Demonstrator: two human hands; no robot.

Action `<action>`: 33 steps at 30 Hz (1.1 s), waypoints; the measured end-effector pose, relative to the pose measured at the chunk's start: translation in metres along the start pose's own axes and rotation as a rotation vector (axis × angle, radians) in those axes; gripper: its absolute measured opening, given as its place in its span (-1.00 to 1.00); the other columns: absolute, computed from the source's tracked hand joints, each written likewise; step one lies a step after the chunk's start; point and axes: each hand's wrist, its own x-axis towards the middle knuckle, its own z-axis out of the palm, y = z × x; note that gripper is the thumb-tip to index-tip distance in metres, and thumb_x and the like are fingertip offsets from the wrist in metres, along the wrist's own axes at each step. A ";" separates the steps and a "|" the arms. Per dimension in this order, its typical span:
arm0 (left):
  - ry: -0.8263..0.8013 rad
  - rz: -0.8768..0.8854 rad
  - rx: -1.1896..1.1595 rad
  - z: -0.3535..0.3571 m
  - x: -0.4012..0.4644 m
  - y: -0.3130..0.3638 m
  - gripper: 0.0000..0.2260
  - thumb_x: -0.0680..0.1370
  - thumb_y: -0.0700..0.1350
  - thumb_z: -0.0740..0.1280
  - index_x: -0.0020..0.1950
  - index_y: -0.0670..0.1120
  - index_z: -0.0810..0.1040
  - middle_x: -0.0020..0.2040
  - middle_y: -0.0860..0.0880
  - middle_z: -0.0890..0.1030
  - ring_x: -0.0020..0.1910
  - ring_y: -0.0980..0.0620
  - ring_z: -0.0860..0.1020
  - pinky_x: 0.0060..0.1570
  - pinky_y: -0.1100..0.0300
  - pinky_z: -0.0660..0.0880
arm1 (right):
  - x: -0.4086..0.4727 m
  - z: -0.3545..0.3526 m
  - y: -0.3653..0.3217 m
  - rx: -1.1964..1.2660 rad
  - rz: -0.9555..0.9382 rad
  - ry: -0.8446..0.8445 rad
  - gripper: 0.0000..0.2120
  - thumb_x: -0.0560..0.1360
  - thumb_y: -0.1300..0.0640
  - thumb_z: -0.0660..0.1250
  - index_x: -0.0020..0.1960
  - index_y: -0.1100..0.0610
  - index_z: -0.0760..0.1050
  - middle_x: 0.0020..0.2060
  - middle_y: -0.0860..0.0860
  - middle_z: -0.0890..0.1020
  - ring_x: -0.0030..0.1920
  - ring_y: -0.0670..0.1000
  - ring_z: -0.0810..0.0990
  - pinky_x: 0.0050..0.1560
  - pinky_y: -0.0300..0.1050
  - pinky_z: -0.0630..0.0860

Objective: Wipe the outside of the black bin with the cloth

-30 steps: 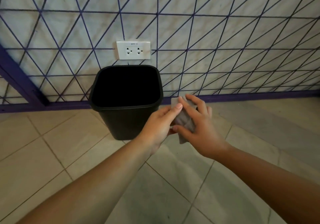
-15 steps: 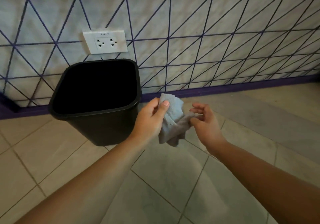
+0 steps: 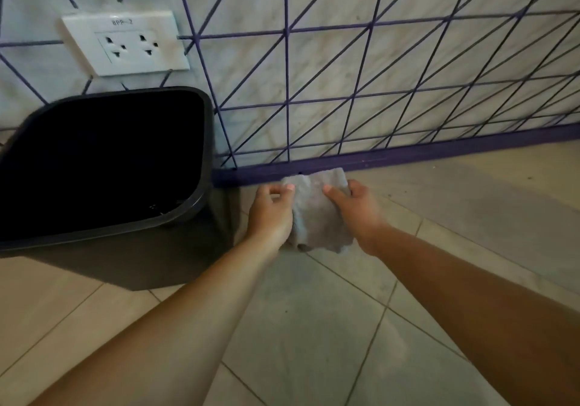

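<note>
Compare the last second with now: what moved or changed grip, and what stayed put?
The cloth, bunched in the right hand a second ago, is now spread between both hands: the left hand has taken a grip on its left edge and the right holds the other side. The view has moved closer. The black bin stays upright by the wall under the socket, not yet touched by the cloth.
</note>
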 end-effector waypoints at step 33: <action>-0.245 0.254 0.909 0.014 0.026 0.025 -0.47 0.54 0.00 0.37 0.48 -0.06 0.36 0.45 -0.12 0.33 0.43 -0.19 0.27 0.36 -0.04 0.37 | 0.028 -0.012 0.001 -0.772 -0.056 -0.046 -0.49 0.66 0.07 0.33 0.60 -0.02 0.41 0.55 0.16 0.37 0.48 0.26 0.45 0.47 0.21 0.48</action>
